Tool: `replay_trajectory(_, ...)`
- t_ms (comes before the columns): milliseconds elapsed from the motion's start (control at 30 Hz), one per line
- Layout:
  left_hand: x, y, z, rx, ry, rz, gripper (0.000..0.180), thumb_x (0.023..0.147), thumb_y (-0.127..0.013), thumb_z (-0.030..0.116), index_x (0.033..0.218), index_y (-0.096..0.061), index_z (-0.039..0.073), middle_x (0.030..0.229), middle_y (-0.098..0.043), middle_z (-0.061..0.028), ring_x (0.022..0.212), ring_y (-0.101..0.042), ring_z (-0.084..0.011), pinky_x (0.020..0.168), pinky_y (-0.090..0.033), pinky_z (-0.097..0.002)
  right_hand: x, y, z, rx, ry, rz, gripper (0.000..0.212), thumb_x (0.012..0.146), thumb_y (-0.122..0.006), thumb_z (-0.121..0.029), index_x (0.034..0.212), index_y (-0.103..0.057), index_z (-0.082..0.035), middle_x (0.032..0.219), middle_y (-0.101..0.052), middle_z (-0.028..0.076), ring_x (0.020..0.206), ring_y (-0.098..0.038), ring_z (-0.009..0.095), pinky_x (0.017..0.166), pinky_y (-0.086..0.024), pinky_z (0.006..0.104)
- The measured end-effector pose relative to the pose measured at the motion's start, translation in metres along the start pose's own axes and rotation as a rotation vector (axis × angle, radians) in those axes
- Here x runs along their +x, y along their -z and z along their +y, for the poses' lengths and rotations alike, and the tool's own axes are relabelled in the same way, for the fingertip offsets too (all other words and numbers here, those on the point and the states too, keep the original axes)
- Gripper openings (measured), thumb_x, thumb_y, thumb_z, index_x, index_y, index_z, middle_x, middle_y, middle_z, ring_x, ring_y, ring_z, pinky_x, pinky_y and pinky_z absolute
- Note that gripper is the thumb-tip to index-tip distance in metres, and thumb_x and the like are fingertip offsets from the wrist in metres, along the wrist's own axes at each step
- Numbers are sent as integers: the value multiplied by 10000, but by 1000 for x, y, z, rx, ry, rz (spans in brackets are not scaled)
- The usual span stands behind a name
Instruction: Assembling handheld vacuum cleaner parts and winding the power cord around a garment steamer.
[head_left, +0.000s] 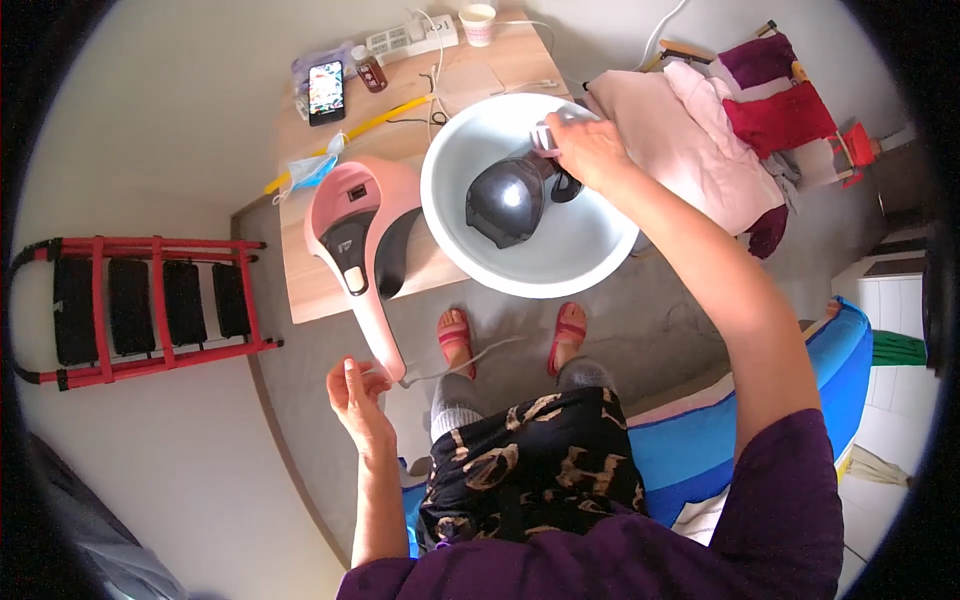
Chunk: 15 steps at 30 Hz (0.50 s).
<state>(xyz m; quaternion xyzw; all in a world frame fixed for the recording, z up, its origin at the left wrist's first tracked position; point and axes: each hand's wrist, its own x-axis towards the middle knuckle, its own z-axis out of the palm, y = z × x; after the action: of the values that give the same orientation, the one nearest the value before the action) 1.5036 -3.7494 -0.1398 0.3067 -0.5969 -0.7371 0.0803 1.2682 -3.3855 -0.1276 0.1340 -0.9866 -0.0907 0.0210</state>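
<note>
A large pale blue basin [455,250] rests on the table and holds a dark, glossy, rounded object [505,205] with a narrower neck. Over the basin, my right hand [592,150] is closed on a small pale pink and silver piece [544,138] at the neck's end. Whether the two are joined I cannot tell. To the basin's left lies a pink handheld vacuum [372,320] with a black panel, its handle jutting past the table's front edge. My left hand [362,405] is at the handle's tip, fingers loosely bent and apart; contact is unclear.
The wooden table [300,285] also bears a phone [326,92], a small bottle [369,70], a power strip [412,38], a paper cup [477,22] and a blue mask [315,170]. A red-framed step ladder [155,310] leans left. Folded bedding [650,125] lies right.
</note>
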Motion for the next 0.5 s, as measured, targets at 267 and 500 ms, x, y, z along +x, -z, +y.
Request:
replay_trajectory(267, -49, 0, 37, 93, -141, -87, 184, 897, -565, 161, 960, -541, -11, 711, -538, -35, 595, -498, -97, 558, -430, -242, -101, 106, -28, 553, -78, 225, 436, 812, -657, -254, 1157, -444, -94, 853, -648, 121, 774, -652, 292, 654, -518, 387)
replay_trajectory(500, -110, -43, 81, -133, -192, -751, 642, 848, -657, 251, 1351, -331, 21, 1226, -491, -154, 1041, -545, -241, 863, -479, -366, -204, 195, -108, 704, 394, 354, 579, 665, -733, -122, 1195, -502, -156, 925, -625, 67, 823, -601, 258, 752, -493, 365)
